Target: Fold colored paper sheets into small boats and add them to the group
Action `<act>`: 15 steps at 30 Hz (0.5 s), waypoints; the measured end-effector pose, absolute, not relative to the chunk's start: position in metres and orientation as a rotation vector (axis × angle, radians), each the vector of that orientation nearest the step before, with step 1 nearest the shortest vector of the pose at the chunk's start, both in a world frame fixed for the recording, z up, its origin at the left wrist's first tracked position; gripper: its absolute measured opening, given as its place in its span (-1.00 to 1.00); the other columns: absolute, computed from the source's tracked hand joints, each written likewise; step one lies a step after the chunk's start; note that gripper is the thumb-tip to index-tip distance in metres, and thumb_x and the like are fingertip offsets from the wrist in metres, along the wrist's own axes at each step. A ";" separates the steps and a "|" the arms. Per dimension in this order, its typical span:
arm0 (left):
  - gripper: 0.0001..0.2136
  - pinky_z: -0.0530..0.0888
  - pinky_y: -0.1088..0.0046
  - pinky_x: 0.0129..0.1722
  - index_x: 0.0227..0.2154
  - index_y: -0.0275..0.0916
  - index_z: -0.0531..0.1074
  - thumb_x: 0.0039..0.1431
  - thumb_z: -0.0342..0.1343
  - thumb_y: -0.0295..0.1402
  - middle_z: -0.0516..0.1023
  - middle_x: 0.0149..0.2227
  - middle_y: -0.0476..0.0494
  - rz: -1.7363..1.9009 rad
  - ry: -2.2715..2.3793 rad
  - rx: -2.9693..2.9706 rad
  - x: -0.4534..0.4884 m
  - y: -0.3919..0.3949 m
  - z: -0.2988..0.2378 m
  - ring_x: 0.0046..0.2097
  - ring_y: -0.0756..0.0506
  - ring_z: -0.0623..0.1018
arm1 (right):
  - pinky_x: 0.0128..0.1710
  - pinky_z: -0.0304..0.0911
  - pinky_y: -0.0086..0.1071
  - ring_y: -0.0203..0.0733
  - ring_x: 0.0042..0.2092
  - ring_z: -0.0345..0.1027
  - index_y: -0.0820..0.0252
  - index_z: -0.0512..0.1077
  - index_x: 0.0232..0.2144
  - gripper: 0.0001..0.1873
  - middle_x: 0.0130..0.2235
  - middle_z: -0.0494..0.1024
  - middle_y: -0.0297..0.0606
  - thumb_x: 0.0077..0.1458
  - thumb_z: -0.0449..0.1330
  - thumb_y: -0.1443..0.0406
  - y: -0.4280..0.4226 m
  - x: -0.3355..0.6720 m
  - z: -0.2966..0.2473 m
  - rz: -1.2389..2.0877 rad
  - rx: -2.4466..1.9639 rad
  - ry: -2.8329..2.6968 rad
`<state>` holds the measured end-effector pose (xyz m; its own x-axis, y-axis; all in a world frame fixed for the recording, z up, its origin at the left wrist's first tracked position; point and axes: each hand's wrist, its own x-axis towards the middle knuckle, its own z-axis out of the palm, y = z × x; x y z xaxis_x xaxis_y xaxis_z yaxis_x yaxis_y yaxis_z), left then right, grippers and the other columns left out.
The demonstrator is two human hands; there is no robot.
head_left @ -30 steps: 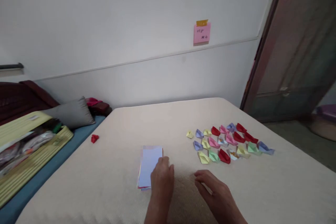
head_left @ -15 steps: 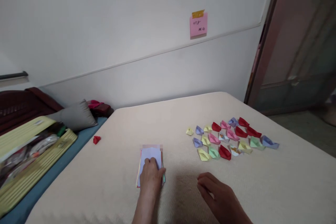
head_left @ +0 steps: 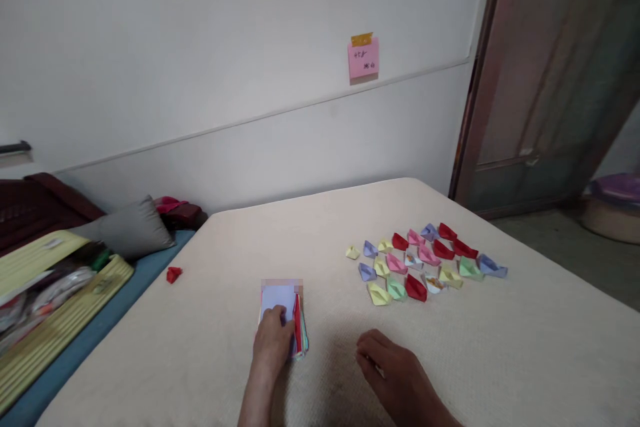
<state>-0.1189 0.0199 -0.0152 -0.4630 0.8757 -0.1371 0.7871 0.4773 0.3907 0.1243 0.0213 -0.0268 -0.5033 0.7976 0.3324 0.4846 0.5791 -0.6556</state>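
Stack (head_left: 301,340) lies on the cloth (head_left: 215,360), near me, under my left hand (head_left: 273,337). Its fingers are bunched over the blue top sheet (head_left: 277,295); I can't tell whether they pinch it. The edges beneath are fanned on the right, so a hasty pull might drag several sheets or skew the pile. My right hand (head_left: 383,363) hovers just beside, fingertips together, nothing visible between them. Beyond it sit the boats (head_left: 397,289); a careless forward sweep could knock their rows.
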 end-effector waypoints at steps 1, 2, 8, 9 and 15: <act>-0.68 0.27 0.48 -0.09 -0.07 -0.33 0.39 0.12 -0.04 -0.39 0.48 -0.07 -0.28 0.396 2.412 1.407 -0.119 0.020 -0.016 -0.04 -0.12 0.46 | -0.38 0.23 -0.44 -0.25 -0.40 0.34 0.17 0.32 -0.49 -0.79 -0.41 0.44 -0.26 0.13 -0.04 0.41 0.020 0.123 -0.028 0.649 -1.022 -2.201; -0.69 0.27 0.48 -0.09 -0.08 -0.32 0.40 0.12 -0.04 -0.39 0.48 -0.07 -0.28 0.401 2.413 1.409 -0.118 0.020 -0.016 -0.05 -0.12 0.46 | -0.38 0.23 -0.43 -0.25 -0.40 0.34 0.17 0.32 -0.49 -0.79 -0.41 0.43 -0.26 0.13 -0.05 0.41 0.020 0.122 -0.028 0.645 -1.027 -2.213; -0.72 0.29 0.45 -0.14 -0.15 -0.29 0.42 0.11 -0.02 -0.34 0.49 -0.10 -0.28 0.428 2.428 1.422 -0.117 0.019 -0.016 -0.09 -0.13 0.48 | -0.36 0.21 -0.43 -0.24 -0.39 0.34 0.17 0.31 -0.49 -0.80 -0.40 0.43 -0.26 0.14 -0.04 0.40 0.017 0.122 -0.027 0.663 -1.036 -2.235; -0.73 0.29 0.44 -0.15 -0.16 -0.30 0.42 0.11 -0.02 -0.33 0.49 -0.11 -0.28 0.430 2.436 1.421 -0.116 0.019 -0.016 -0.10 -0.14 0.48 | -0.36 0.21 -0.43 -0.24 -0.39 0.34 0.17 0.31 -0.48 -0.80 -0.40 0.43 -0.26 0.15 -0.04 0.39 0.017 0.122 -0.026 0.668 -1.037 -2.236; -0.75 0.28 0.40 -0.21 -0.23 -0.28 0.42 0.12 -0.06 -0.28 0.49 -0.16 -0.29 0.415 2.519 1.408 -0.112 0.019 -0.015 -0.13 -0.17 0.49 | -0.34 0.20 -0.42 -0.24 -0.38 0.34 0.17 0.31 -0.47 -0.80 -0.39 0.43 -0.26 0.15 -0.04 0.39 0.015 0.124 -0.023 0.686 -1.035 -2.233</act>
<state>-0.1117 0.0194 -0.0145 -0.5144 0.8556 -0.0578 0.7918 0.4998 0.3511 0.1241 0.0153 -0.0234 -0.5321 0.7974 0.2848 0.5001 0.5674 -0.6542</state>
